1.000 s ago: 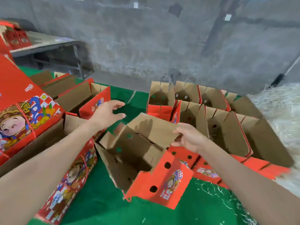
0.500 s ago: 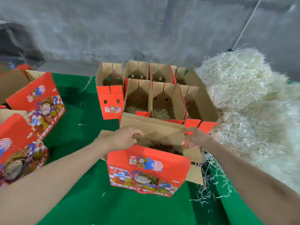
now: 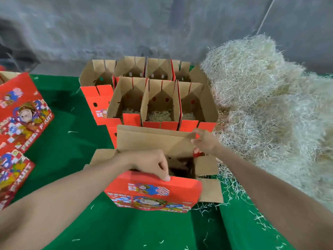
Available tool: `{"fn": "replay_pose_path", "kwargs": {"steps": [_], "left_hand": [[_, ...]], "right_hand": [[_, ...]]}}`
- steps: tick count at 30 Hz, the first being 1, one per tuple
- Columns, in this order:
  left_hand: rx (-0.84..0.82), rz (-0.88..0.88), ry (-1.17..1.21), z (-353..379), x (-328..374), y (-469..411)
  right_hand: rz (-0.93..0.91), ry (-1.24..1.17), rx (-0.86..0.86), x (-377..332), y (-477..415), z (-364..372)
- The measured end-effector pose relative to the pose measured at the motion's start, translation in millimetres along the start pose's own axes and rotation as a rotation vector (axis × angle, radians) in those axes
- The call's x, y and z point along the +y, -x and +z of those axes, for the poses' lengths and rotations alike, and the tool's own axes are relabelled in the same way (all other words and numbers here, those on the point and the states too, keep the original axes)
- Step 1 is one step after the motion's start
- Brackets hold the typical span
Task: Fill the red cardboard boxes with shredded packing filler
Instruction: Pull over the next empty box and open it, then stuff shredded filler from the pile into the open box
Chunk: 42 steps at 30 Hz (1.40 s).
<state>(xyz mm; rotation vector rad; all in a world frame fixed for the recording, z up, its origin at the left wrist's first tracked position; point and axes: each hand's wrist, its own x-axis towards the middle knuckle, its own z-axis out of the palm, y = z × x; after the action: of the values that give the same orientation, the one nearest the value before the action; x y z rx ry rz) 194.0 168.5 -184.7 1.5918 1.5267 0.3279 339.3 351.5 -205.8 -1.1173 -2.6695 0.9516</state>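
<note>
On green cloth [image 3: 63,150], both hands' fingers [image 3: 163,171] pinch red box [image 3: 155,192].

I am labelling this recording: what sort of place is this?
Most likely a packing area in a warehouse or workshop. Rows of open red cardboard boxes stand on a green cloth surface, a large pile of shredded filler lies beside them, and a bare concrete wall is behind.

"FRUIT" printed on red box [image 3: 23,112] at left, other print blurred
</note>
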Motion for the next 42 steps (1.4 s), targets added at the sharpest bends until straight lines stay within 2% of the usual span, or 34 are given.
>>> {"fn": "replay_pose_path", "kwargs": {"steps": [2, 5, 6, 7, 8, 10, 12, 15, 19, 22, 25, 30, 32, 35, 38, 42], "left_hand": [[-0.042, 0.016, 0.027, 15.1, 17.9, -13.1], [-0.137, -0.088, 0.271, 33.3, 32.7, -33.8], [-0.092, -0.102, 0.320, 38.0, 35.6, -42.9], [0.032, -0.104, 0.279, 41.1, 36.5, -52.6], [0.201, -0.106, 0.140, 41.6, 36.0, -61.7], [0.529, -0.114, -0.328, 40.4, 28.5, -77.0], [0.628, -0.108, -0.621, 42.9, 23.6, -86.6], [0.678, -0.172, -0.754, 48.7, 16.5, -99.2], [0.586, -0.308, -0.812, 38.5, 13.2, -109.0], [0.485, -0.282, -0.675, 23.6, 11.2, -109.5], [0.403, -0.310, -0.583, 25.1, 4.5, -107.1], [0.479, -0.359, -0.526, 35.3, 11.2, -115.7], [0.535, -0.314, -0.496, 35.8, 25.3, -125.9], [0.598, -0.153, -0.476, 36.0, 56.8, -145.8], [0.616, 0.013, -0.440, 36.1, 97.2, -170.2], [0.585, 0.124, -0.375, 40.9, 149.0, -204.0]], "right_hand": [[0.057, -0.057, -0.014, 16.1, 1.0, -10.7], [0.130, -0.130, -0.052, 36.7, 9.4, -17.3], [0.120, -0.120, -0.039, 41.2, 12.6, -16.2], [0.083, -0.088, -0.014, 44.6, 15.1, -14.7], [0.030, -0.048, 0.001, 47.0, 17.3, -13.7], [-0.052, -0.050, -0.039, 49.9, 21.4, -14.6], [-0.069, -0.091, -0.105, 56.0, 23.4, -19.8], [-0.016, -0.091, -0.150, 71.2, 24.2, -27.8], [-0.024, -0.028, -0.167, 83.9, 29.4, -30.6], [-0.085, 0.124, -0.110, 85.7, 31.5, -27.4], [-0.088, 0.110, -0.092, 93.9, 33.2, -37.7], [-0.024, 0.113, 0.106, 125.5, 50.6, -81.0], [-0.006, 0.100, 0.127, 131.1, 61.8, -90.7], [-0.035, 0.230, 0.175, 136.6, 73.2, -100.3], [-0.008, 0.419, 0.346, 147.1, 76.8, -120.3], [0.144, 0.650, 0.506, 171.7, 78.6, -153.7]]}}
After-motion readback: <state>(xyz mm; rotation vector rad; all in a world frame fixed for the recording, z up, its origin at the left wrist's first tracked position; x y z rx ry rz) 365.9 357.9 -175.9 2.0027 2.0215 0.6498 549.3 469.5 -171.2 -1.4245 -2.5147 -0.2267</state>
